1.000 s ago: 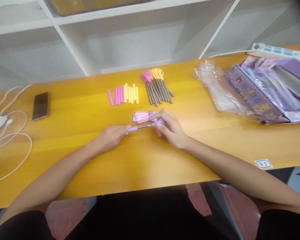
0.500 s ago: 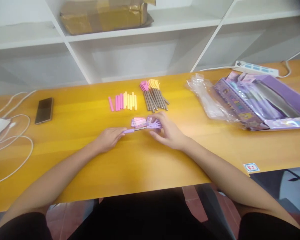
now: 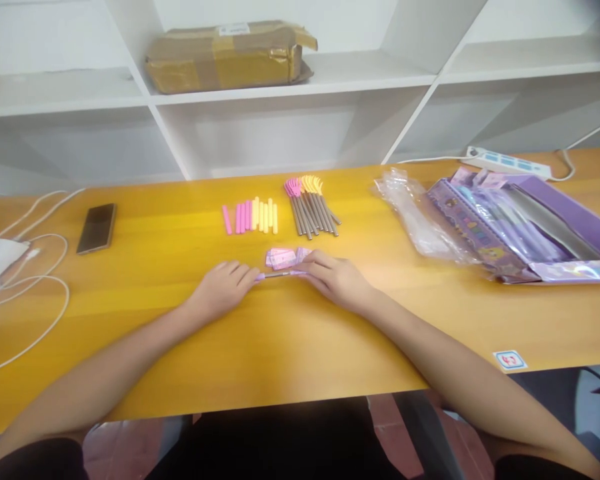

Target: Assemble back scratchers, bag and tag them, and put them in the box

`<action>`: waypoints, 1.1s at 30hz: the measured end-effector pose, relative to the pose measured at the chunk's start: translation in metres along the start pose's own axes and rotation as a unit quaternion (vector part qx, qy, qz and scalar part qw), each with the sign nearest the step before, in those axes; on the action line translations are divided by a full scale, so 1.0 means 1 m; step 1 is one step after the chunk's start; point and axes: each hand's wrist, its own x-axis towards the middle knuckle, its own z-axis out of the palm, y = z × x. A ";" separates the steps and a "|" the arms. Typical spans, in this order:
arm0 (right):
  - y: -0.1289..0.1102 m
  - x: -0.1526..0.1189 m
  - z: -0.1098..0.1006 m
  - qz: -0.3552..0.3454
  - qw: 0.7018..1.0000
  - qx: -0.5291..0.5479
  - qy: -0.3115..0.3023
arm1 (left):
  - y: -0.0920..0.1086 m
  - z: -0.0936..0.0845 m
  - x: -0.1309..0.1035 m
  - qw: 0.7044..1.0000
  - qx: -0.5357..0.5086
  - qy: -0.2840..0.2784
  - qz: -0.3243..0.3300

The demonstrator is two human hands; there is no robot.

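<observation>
Between my hands lies a purple back scratcher [image 3: 276,274] with a short metal shaft, held level just above or on the table. My left hand [image 3: 223,288] is closed on its purple handle end. The fingers of my right hand [image 3: 341,280] pinch the other end and cover most of its purple claw head. Right behind it are several pink printed cards [image 3: 283,257]. Farther back, pink tubes [image 3: 243,218] and yellow tubes [image 3: 265,215] lie in a row. Beside them is a pile of metal rods with pink and yellow claw heads [image 3: 311,208].
A purple display box [image 3: 535,227] with wrapped items stands at the right, beside a clear plastic bag [image 3: 413,217]. Behind it is a power strip [image 3: 507,163]. A phone [image 3: 97,228] and white cables [image 3: 55,273] are at the left. A taped carton [image 3: 225,60] sits on the shelf.
My right hand has gone from loosely around the claw head to pinching it, now mostly covering it. My left hand has kept hold of the handle. The camera view has tilted up slightly.
</observation>
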 end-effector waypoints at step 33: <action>0.053 -0.002 -0.027 0.165 0.985 -0.029 0.044 | -0.040 -0.015 0.004 0.960 -0.016 -0.218 -0.177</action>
